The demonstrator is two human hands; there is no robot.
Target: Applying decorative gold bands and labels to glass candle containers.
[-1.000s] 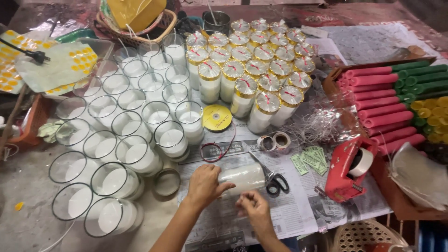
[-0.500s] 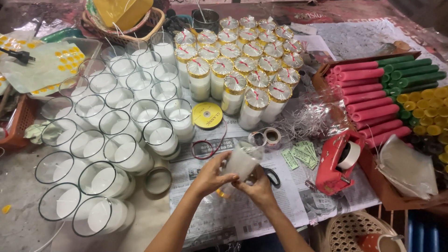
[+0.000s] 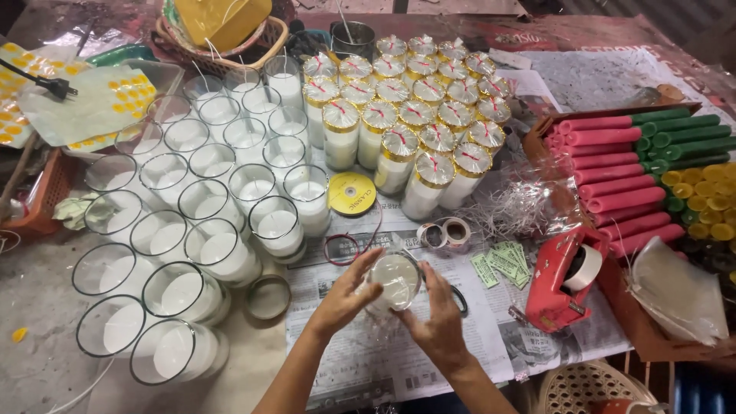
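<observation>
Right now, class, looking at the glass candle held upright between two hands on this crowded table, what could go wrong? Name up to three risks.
1. The glass candle is gripped only by the left hand and right hand; it might slip onto the newspaper.
2. The open glass candles stand close by; an elbow could topple them.
3. The scissors lie partly hidden under the right hand.

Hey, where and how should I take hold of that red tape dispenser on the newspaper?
Grip the red tape dispenser by its long red body, coming from above. It lies flat on the newspaper with the roll up at one end, so the narrow body probably suits a wrap grip.
</observation>
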